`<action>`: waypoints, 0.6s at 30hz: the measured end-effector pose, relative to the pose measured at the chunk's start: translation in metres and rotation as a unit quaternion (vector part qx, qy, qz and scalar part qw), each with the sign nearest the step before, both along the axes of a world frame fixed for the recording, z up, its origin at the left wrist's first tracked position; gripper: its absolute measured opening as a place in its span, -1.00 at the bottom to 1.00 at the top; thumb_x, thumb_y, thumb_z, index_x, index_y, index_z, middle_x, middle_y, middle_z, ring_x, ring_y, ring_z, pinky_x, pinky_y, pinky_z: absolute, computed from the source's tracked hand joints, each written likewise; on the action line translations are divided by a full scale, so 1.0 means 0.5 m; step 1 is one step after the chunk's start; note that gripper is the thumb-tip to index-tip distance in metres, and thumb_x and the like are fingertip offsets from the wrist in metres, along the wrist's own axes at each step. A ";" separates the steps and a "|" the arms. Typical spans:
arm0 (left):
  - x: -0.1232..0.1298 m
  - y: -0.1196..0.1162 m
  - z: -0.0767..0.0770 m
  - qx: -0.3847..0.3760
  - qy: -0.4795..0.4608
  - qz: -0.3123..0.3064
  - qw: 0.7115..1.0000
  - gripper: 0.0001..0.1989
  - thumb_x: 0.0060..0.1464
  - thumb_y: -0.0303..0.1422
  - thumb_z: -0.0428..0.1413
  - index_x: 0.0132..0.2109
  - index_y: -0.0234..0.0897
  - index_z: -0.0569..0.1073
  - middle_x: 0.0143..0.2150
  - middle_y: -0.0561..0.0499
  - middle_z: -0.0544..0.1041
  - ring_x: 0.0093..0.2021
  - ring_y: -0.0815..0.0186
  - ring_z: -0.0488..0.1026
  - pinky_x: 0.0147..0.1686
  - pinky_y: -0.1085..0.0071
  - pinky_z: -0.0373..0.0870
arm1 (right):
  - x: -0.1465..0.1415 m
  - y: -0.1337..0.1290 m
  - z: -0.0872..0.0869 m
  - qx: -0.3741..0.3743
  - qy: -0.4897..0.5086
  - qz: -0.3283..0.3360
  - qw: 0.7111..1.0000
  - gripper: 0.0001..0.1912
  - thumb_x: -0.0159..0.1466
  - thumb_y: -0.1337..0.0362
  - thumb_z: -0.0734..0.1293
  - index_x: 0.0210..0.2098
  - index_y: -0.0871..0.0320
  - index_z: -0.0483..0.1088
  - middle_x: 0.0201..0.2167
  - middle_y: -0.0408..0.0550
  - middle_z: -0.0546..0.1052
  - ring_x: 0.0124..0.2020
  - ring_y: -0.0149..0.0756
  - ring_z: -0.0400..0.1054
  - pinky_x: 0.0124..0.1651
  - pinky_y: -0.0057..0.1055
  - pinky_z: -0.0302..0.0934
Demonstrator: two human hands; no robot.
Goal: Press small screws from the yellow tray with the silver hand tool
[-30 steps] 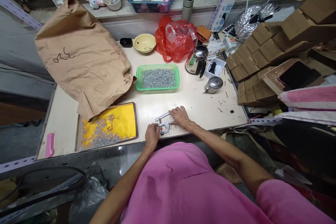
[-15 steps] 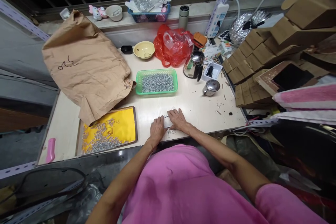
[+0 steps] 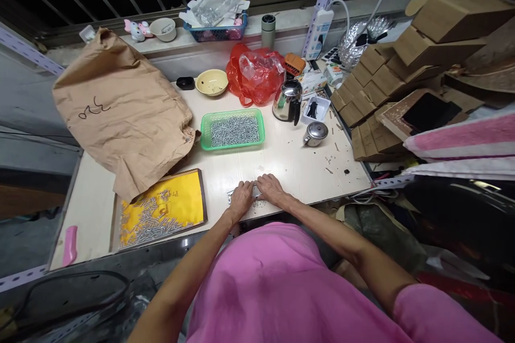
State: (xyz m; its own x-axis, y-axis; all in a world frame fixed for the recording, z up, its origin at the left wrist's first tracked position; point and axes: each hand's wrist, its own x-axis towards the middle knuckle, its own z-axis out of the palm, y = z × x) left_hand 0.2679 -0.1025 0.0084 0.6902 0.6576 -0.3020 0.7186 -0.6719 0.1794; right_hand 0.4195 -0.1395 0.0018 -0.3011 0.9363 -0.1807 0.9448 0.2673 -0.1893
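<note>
My left hand rests at the table's front edge, its fingers curled down over a flat pale strip whose marked end sticks out on the left. Close beside it, my right hand has bent fingers pressed onto a greyish part of the piece between the hands; the fingertips and most of the piece are covered. Small loose bits lie just below, too tiny to name. Left of the hands is a yellow-lined tray with many metal pins. Beyond them stands a green basket filled with similar metal pins.
A large brown paper sack leans over the tray. At the back are a yellow bowl, a red plastic bag and a steel kettle. A small metal pot and stacked cardboard boxes are on the right.
My hands have drawn closer together, narrowing the gap between them. The strip's end now shows left of my left hand. The whole view has shifted slightly to the right.
</note>
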 end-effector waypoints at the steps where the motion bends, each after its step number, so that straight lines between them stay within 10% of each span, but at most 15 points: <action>1: 0.000 -0.001 0.001 -0.001 0.003 -0.002 1.000 -0.58 0.10 -0.35 0.15 0.10 -0.30 0.30 -0.05 -0.13 0.41 -0.02 0.13 0.29 -0.10 0.28 0.33 | -0.001 -0.002 -0.002 0.002 -0.002 0.001 1.000 -0.52 0.15 0.06 0.42 -0.06 0.25 0.38 -0.17 0.06 0.44 -0.09 -0.13 0.25 -0.03 -0.25 0.08; 18: -0.001 -0.004 -0.007 -0.030 0.020 -0.010 0.999 -0.80 0.27 -0.39 -0.09 -0.15 -0.29 0.43 -0.17 -0.11 0.45 -0.06 0.19 0.31 -0.13 0.32 0.30 | -0.011 -0.004 -0.012 -0.051 0.026 -0.006 0.998 -0.75 0.38 0.24 0.18 -0.19 0.20 0.47 -0.27 0.03 0.51 -0.18 -0.25 0.36 -0.14 -0.37 0.10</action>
